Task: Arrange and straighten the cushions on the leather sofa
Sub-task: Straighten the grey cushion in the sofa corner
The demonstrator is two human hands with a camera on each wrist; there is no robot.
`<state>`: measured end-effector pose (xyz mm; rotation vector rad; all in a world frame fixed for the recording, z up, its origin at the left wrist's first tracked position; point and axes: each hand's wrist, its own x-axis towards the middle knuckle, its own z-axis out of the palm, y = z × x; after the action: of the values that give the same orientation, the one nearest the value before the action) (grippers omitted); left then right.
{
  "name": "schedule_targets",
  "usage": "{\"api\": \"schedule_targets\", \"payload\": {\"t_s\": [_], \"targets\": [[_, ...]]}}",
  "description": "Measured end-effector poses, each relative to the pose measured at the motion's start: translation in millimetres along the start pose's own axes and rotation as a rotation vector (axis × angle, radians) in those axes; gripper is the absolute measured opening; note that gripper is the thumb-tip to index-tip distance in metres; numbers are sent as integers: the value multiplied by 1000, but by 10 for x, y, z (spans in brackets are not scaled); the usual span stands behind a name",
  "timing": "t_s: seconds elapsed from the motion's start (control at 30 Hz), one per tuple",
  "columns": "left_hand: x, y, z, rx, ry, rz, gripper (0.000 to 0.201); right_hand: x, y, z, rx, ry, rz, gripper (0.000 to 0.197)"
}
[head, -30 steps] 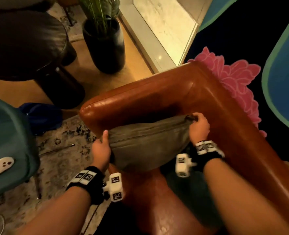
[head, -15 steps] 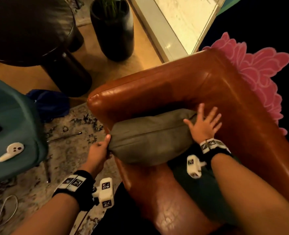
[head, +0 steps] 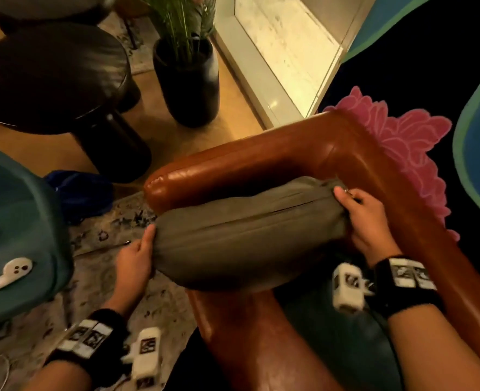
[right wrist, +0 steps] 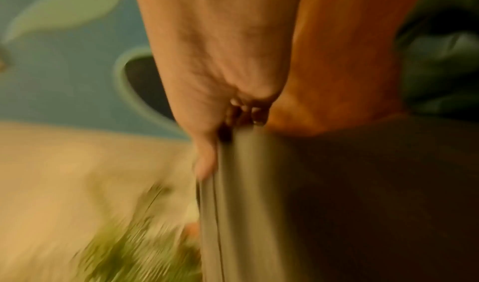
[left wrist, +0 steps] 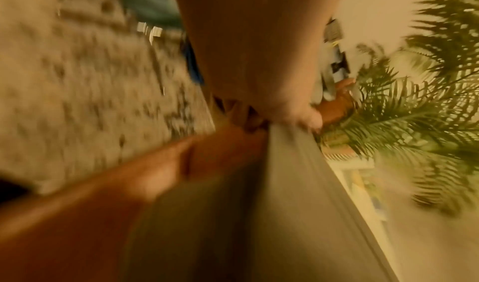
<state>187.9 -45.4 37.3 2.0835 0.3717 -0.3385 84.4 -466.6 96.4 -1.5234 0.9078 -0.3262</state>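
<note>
A grey-olive cushion [head: 241, 232] stands on edge in the corner of the brown leather sofa [head: 261, 156], leaning against the armrest. My left hand [head: 137, 255] grips its left end, thumb on top. My right hand [head: 357, 218] grips its right end, fingers curled over the bunched fabric near the seam. The blurred left wrist view shows my left hand [left wrist: 293, 120] pinching the cushion [left wrist: 298, 204] edge. In the right wrist view my right hand [right wrist: 233, 122] holds the cushion [right wrist: 246, 204] edge, too. A dark green cushion [head: 340, 340] lies on the seat under my right forearm.
A dark planter with a palm [head: 188, 77] stands on the floor behind the armrest. A round dark table [head: 52, 80] is at upper left. A teal seat [head: 16, 221] with a white controller [head: 10, 272] sits at left. A patterned rug [head: 97, 292] covers the floor.
My right hand, flat on the cushion half a second ago, now grips its right end again. The cushion stands higher against the armrest. My left hand kept its hold.
</note>
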Motion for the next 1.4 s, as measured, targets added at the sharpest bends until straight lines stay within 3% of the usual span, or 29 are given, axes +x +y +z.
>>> {"api": "schedule_targets", "payload": {"t_s": [0.1,0.2,0.27,0.33,0.4,0.43,0.47,0.5,0.57,0.6,0.63,0.67,0.7,0.77,0.83,0.9,0.97,1.07,1.17,1.27,1.33,1.4], "targets": [[-43,1,-19,33,13,25,74,-13,33,-74,-65,55,100,26],[-95,100,154,-45,-37,-13,66,150,199,-89,88,143,235,19],[-104,15,231,25,-96,24,67,227,386,-126,80,227,305,28],[-108,-137,340,79,-95,46,68,176,516,-42,-268,390,301,20],[-172,-198,490,94,-116,36,56,-58,565,324,-750,574,93,33],[-199,-212,536,80,-142,25,48,-256,564,611,-875,544,-158,44],[-221,-215,555,51,-173,24,41,-472,624,921,-922,344,-413,53],[-219,-221,545,49,-205,34,36,-733,681,1254,-916,41,-587,60],[-168,-243,452,46,-281,57,29,-1227,861,1732,-1023,-539,-755,66],[-129,-244,393,-2,-330,33,27,-1355,953,1833,-1134,-672,-823,64],[-103,-238,323,-80,-368,-14,25,-1308,1057,1789,-1230,-681,-877,60],[-90,-228,257,-158,-394,-64,23,-1142,1132,1656,-1312,-590,-890,59],[-88,-211,188,-205,-402,-109,23,-927,1173,1462,-1381,-455,-814,60],[-59,-259,93,-230,-382,-164,25,-500,1189,971,-1451,-178,-520,66],[-73,-301,93,-260,-385,-224,25,-261,1143,518,-1308,114,-228,74],[-128,-255,160,-339,-409,-302,25,-131,986,264,-952,241,117,81],[-133,-159,154,-356,-469,-308,24,-100,799,139,-615,247,274,55],[-16,-91,-5,-274,-529,-272,24,-115,577,-92,-339,304,143,20],[88,-67,-133,-247,-485,-341,18,-186,404,-137,-15,249,169,26],[152,-131,-95,-221,-521,-396,32,-248,254,-58,41,159,181,37],[179,-169,-99,-162,-458,-373,28,-333,20,53,27,127,51,35],[195,-152,-94,208,-329,-187,20,-537,-284,248,-86,67,-158,34]]}}
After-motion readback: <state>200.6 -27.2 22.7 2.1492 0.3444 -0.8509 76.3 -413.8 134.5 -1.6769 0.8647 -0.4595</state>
